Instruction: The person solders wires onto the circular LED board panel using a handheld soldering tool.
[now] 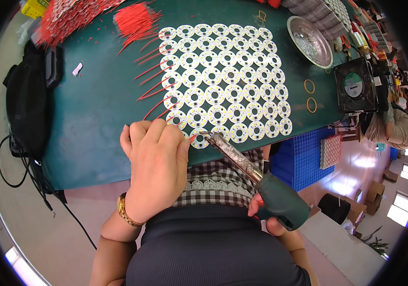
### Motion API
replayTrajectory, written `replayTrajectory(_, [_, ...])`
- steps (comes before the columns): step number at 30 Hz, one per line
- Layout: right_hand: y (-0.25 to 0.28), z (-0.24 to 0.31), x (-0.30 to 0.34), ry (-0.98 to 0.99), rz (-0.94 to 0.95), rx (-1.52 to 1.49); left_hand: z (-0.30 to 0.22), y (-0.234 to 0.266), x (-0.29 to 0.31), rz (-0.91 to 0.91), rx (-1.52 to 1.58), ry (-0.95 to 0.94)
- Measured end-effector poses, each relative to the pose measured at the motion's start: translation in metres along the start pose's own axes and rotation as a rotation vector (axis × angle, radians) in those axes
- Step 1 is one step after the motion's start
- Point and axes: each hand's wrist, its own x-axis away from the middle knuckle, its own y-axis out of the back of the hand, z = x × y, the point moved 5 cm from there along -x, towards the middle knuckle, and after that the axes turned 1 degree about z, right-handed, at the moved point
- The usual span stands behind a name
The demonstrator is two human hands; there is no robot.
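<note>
Your left hand (160, 150) is down at the near, left end of the rows of white ring boards (211, 76). Its fingers are curled close together, and a bit of red wire (193, 138) pokes out by your thumb. I can't tell if you pinch that wire, because the back of your hand hides your fingertips.

Your right hand (266, 217) is wrapped around the green handle of the soldering iron (275, 193). The iron leans in from the right, with its tip over a ring board (197, 144) in the row nearest you.

It looks like you are at the step of joining a wire to a board. I think the next move calls for a steady left hand and a light, careful touch with the hot tip, since your thumb is near it.

More red wires (147, 71) stick out from the left side of the rows, on the green table (99, 119).

Your left hand covers the near left corner, so a board may be hiding there. The tip is too small for me to see if it touches the board. Part of your right hand is behind the handle.
</note>
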Motion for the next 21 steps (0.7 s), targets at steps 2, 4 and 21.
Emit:
replayTrajectory(2, [-0.001,0.001,-0.001,0.006,0.002,-0.001,-0.001,-0.001,-0.001,0.004,0.007,-0.011])
replayTrajectory(4, [-0.003,0.002,-0.002,0.012,0.008,-0.001,-0.001,0.001,-0.001,0.009,0.004,-0.004])
replayTrajectory(21, [0.004,0.023,-0.013,0.088,0.075,0.488,0.0,-0.002,-0.003,0.073,0.002,0.012])
